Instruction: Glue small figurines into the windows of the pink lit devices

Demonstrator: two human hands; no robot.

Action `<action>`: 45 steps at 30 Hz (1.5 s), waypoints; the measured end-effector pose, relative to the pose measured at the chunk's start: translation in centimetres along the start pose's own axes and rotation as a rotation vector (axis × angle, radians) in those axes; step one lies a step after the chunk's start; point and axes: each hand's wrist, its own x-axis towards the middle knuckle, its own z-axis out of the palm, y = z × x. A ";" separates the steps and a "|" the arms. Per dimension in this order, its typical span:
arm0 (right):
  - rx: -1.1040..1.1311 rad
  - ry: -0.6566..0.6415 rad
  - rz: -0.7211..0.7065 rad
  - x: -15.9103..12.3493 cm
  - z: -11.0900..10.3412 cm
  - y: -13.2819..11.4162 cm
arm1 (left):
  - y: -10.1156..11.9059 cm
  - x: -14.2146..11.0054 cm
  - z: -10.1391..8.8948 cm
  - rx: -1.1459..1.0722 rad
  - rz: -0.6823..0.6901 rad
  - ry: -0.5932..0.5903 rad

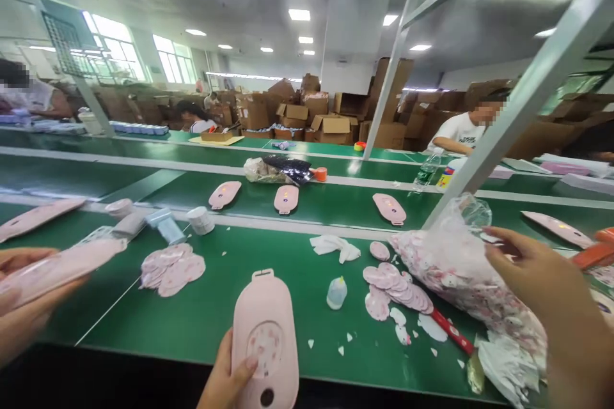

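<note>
My left hand [225, 374] comes up from the bottom edge and grips a pink oval plastic device [265, 358], which has a round floral pad set in its face. My right hand [532, 268] is at far right, its fingers against a clear plastic bag [455, 275] stuffed with pink printed discs. Loose discs lie in a stack [393, 291] beside the bag, near a small plastic bottle [336, 293] and a red-handled tool [451, 331]. At left, a co-worker's hands [33, 294] hold a long pink device [62, 271], with a pile of pink discs [173, 268] to their right.
Green conveyor belts [268, 332] run across the view, with several pink devices [285, 198] on the far belt. White paper scraps lie around. Metal frame posts [522, 102] rise at right. Co-workers sit along the line, and cardboard boxes [330, 121] stack up behind them.
</note>
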 end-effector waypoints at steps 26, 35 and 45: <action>0.721 -0.417 -0.845 -17.9 5.5 -15.8 | -0.2 -4.1 4.3 -0.198 -0.114 -0.401; 0.603 -0.406 -0.922 -17.9 5.9 -15.5 | -0.6 -3.8 4.4 -0.236 -0.172 -0.448; 0.881 -0.654 -0.423 -18.6 6.9 -14.4 | -0.1 -4.0 3.9 -0.272 -0.087 -0.514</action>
